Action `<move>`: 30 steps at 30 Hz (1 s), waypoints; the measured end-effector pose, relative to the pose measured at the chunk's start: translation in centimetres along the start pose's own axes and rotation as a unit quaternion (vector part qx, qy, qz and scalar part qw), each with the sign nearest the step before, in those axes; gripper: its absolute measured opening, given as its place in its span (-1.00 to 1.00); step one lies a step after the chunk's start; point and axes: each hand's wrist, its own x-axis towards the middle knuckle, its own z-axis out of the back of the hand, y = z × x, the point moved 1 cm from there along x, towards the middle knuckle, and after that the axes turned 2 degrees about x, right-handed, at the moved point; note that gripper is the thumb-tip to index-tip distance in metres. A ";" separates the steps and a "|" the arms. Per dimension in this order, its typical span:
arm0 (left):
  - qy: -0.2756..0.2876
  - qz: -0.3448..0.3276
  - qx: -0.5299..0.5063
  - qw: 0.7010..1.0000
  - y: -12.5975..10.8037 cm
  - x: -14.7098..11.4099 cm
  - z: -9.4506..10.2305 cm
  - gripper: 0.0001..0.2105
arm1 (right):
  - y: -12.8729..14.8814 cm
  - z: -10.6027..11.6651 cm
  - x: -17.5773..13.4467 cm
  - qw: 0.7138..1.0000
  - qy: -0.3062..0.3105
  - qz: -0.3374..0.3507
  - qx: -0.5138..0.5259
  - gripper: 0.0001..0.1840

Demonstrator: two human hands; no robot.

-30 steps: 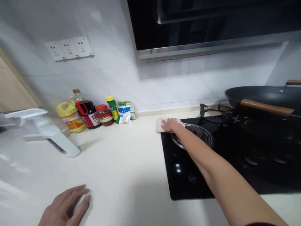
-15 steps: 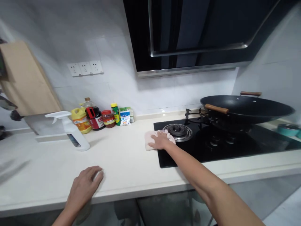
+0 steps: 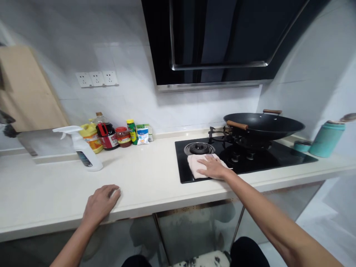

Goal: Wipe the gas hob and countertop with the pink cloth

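Observation:
A folded pale pink cloth (image 3: 196, 167) lies on the front left part of the black glass gas hob (image 3: 185, 176). Over it is my right hand (image 3: 213, 167), palm down, pressing and holding it against the glass with the fingers spread. Just behind the cloth sits the round left burner (image 3: 199, 148). My left hand (image 3: 101, 202) rests on the white countertop (image 3: 144, 185) near its front edge. Its fingers are loosely bent, the thumb stands a little apart, and no object shows in it.
A white spray bottle (image 3: 85, 150) stands behind my left hand. Sauce bottles, a jar (image 3: 123, 137) and seasoning packets line the wall. A large black wok (image 3: 264, 128) covers the hob's right burner. Beyond it is a turquoise container (image 3: 327, 139). The range hood (image 3: 211, 40) hangs above.
My right hand has slid the cloth rightward and toward me, from the hob's left edge onto the glass in front of the burner. The view has shifted right; my left hand still rests on the counter.

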 end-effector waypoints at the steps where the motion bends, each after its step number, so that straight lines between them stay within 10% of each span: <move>1: -0.002 0.003 0.000 1.000 -0.1 0.0 0.1 -0.56 | -0.9 0.2 -0.4 1.000 -0.005 -0.018 -0.002 -0.13; 9: 0.002 0.009 -0.001 1.000 -0.2 0.3 0.3 -0.58 | 1.0 -0.4 -1.1 0.997 -0.034 -0.065 -0.013 -0.13; 17: 0.035 0.019 0.009 0.999 -0.5 0.5 0.9 -0.54 | 9.8 -2.8 -0.4 0.992 -0.029 0.115 0.038 -0.09; 30: -0.040 -0.020 0.014 0.999 4.1 3.8 -2.5 -0.65 | 12.1 -1.5 4.4 0.972 0.012 0.235 0.010 -0.29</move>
